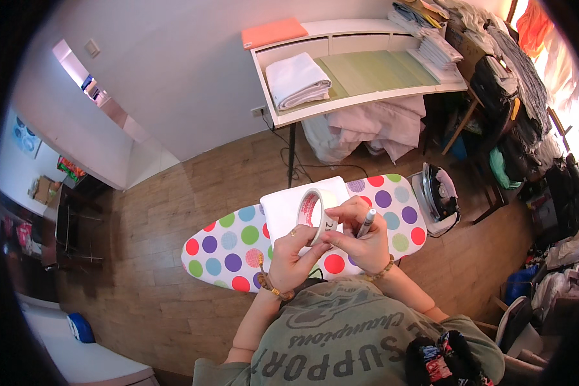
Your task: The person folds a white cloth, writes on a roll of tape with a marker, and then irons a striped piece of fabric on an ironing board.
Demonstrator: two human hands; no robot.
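Note:
A roll of white tape [305,204] is gripped on its left side by my left hand [292,256], thumb and fingers pinching the rim. My right hand [365,243] pinches the tape's end, which bears handwritten marks, at the roll's right side. A marker pen [367,222] with a light barrel is also tucked among the right hand's fingers, pointing up. Below both hands lies a folded white cloth [276,206] on the polka-dot ironing board [222,254]. My hands hide part of the cloth and board.
An iron [439,193] rests on the board's right end. Beyond stands a white desk [360,106] with a folded white towel [297,78], a green mat [373,72] and stacked packages [439,56]. Piled clothes and bags [514,77] crowd the right. A cable [315,166] runs along the floor.

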